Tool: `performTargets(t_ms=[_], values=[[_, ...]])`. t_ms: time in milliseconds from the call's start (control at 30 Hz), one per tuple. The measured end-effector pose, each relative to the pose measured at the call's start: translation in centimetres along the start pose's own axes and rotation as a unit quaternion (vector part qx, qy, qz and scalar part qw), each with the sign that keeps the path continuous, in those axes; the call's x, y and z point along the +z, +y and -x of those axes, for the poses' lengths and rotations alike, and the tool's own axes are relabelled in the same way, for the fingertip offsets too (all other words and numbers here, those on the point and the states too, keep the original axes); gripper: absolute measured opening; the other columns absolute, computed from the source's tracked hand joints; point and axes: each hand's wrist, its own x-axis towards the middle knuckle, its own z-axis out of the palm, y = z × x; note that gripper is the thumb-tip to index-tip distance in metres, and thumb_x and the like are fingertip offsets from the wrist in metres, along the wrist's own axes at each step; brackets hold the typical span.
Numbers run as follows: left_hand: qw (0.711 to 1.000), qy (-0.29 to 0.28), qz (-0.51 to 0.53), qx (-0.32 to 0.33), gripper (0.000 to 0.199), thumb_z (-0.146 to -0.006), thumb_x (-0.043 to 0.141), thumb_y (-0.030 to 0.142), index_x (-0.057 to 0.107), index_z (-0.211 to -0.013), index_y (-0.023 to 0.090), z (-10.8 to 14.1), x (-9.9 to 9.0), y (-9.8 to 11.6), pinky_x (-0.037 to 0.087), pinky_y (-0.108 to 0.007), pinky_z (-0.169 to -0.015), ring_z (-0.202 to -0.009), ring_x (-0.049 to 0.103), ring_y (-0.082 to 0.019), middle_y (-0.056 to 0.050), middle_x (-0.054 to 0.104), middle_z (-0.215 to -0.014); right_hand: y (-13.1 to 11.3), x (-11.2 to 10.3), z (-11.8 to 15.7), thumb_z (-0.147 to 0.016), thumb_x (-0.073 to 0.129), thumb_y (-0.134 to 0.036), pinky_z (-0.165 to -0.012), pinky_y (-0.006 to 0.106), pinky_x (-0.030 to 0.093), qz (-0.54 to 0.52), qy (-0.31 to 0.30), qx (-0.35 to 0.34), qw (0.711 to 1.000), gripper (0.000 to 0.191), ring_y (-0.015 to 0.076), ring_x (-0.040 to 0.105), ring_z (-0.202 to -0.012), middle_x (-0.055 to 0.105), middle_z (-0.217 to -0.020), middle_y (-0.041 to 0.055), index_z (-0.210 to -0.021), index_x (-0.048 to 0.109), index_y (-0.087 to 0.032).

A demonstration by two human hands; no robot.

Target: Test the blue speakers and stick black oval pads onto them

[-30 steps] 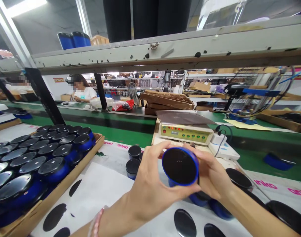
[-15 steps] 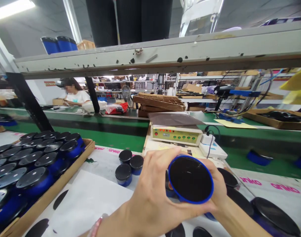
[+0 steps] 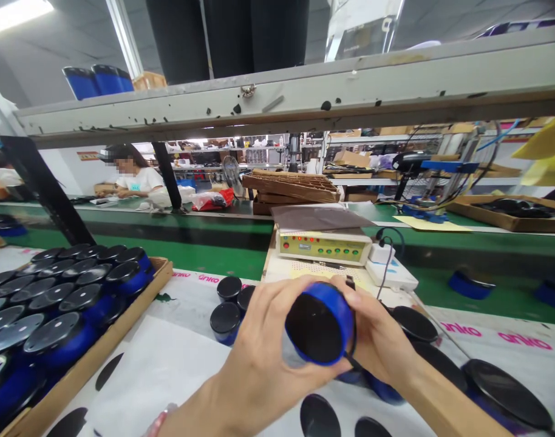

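Your left hand (image 3: 259, 346) and right hand (image 3: 375, 321) grip one squat, black-faced blue cylinder (image 3: 314, 331), seemingly plastic. Three round, black-topped canisters (image 3: 225, 317) stand nearby.

Single head-worn view; it looks forward and down over the white-covered bench (image 3: 190, 297), with my left hand (image 3: 259, 352) and right hand (image 3: 375, 325) close at lower centre and a shelf (image 3: 405, 79) above.

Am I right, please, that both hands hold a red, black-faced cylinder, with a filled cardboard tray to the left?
The black-faced cylinder is blue, not red, as the head view shows; the left hand and right hand hold it, and the filled cardboard tray is to the left.
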Motion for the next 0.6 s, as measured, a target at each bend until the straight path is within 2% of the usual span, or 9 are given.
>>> performTargets(t_ms=[100,233,300,400,600], values=[[0.998,-0.041,0.018,-0.053,0.067,-0.071,0.072,0.035,0.038,-0.128,0.026,1.4,-0.4,-1.0,0.046,-0.034,-0.093,-0.111,0.052,-0.022,-0.008,0.053,-0.119,0.3,0.6,0.1,-0.079,0.063,-0.038,-0.061,0.021,0.044,0.044,-0.022,-0.013,0.999,0.024,0.0139,0.054,-0.076,0.062,-0.096,0.0025,-0.072,0.048,-0.021],[0.987,0.013,0.100,-0.125,0.080,-0.066,0.075,0.041,0.032,-0.132,0.028,3.6,0.5,-2.0,0.046,-0.038,-0.094,-0.111,0.054,-0.025,-0.009,0.052,-0.121,1.0,1.2,0.2,-0.081,0.061,-0.037,-0.066,0.020,0.045,-0.017,-0.063,0.013,0.998,0.022,0.0140,0.055,-0.086,0.060,-0.110,0.0035,-0.074,0.048,-0.020],[0.981,0.052,0.140,-0.123,0.086,-0.063,0.076,0.047,0.030,-0.133,0.028,4.5,1.2,-2.2,0.045,-0.039,-0.094,-0.110,0.054,-0.026,-0.010,0.052,-0.120,1.3,1.4,0.3,-0.081,0.061,-0.036,-0.068,0.020,0.045,-0.048,-0.075,0.031,0.995,0.020,0.0142,0.055,-0.090,0.060,-0.110,0.0027,-0.075,0.050,-0.021],[0.977,0.090,0.160,-0.105,0.088,-0.059,0.075,0.054,0.034,-0.132,0.026,5.4,2.0,-2.6,0.046,-0.039,-0.093,-0.107,0.055,-0.027,-0.010,0.052,-0.117,1.6,1.6,0.6,-0.081,0.061,-0.037,-0.065,0.019,0.046,-0.074,-0.079,0.063,0.992,0.017,0.0126,0.057,-0.085,0.061,-0.105,0.0013,-0.078,0.054,-0.021],[0.987,0.089,0.115,-0.065,0.083,-0.062,0.072,0.057,0.040,-0.130,0.022,6.2,2.3,-3.7,0.047,-0.039,-0.092,-0.110,0.053,-0.028,-0.013,0.055,-0.116,3.0,1.3,0.5,-0.080,0.064,-0.037,-0.066,0.018,0.047,-0.080,-0.043,0.105,0.990,0.016,0.0111,0.057,-0.080,0.063,-0.096,0.0002,-0.089,0.064,-0.024]])
